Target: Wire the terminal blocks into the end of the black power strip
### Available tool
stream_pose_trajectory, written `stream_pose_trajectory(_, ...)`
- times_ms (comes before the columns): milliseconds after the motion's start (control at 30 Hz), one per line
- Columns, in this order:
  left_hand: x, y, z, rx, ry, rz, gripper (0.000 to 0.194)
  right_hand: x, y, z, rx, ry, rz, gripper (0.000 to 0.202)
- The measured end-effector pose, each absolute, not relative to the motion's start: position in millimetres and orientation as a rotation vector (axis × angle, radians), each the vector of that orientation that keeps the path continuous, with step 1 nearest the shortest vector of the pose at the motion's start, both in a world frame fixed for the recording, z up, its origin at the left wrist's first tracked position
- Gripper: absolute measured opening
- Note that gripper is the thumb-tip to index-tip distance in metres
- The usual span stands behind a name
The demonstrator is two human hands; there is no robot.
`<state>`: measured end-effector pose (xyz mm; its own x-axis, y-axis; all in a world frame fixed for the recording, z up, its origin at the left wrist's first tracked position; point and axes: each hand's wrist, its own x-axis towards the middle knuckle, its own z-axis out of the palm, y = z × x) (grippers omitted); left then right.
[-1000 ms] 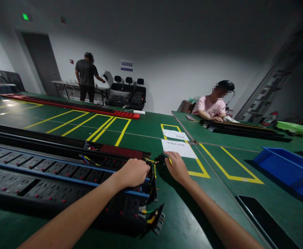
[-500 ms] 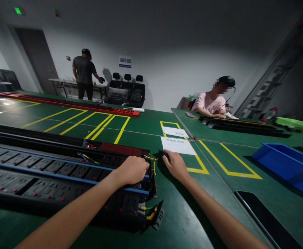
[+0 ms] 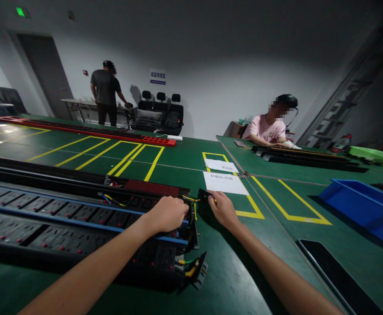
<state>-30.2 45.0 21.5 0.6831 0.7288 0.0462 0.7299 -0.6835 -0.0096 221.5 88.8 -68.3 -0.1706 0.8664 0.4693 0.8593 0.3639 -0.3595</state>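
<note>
My left hand (image 3: 169, 214) lies closed over the end of a black power strip (image 3: 89, 214) with blue edging and rows of sockets; its fingertips are hidden. Just right of the strip's end, my right hand (image 3: 223, 209) pinches a small black end plate (image 3: 204, 195). A yellow wire (image 3: 191, 199) runs from the strip's end towards this plate. Nearer to me lies another power strip (image 3: 57, 240), whose end shows a loose grey-black end cap (image 3: 200, 273) with green and yellow wires. Behind them is a strip with a dark red panel (image 3: 152, 188).
White paper labels (image 3: 226, 183) lie on the green table (image 3: 231, 271) among yellow tape outlines. At right are a phone (image 3: 335, 275) and a blue bin (image 3: 358, 214). A long red rack (image 3: 158, 141) lies at the back. One person (image 3: 266, 127) sits across the table; another (image 3: 105, 94) stands farther off.
The black plate in my right hand has turned and shows more of its flat face, with the right fingers shifted slightly. My left hand stays in place.
</note>
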Motion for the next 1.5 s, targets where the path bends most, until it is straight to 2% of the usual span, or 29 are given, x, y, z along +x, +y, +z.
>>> stream_pose_trajectory(467, -30.4, 45.2, 20.1, -2.848, -1.218, -0.064, 0.025, 206.2, 75.4, -62.9, -1.316, -2.148, 0.045, 0.034)
stream_pose_trajectory(1133, -29.5, 44.1, 21.8, -2.837, -1.224, -0.037, 0.027, 190.1, 66.7, -52.3, -1.372, -2.22, 0.041, 0.031)
stream_pose_trajectory(1500, -29.9, 44.7, 20.6, -2.855, -1.216, -0.058, 0.025, 179.7, 72.2, -58.7, -1.455, -2.24, 0.019, 0.017)
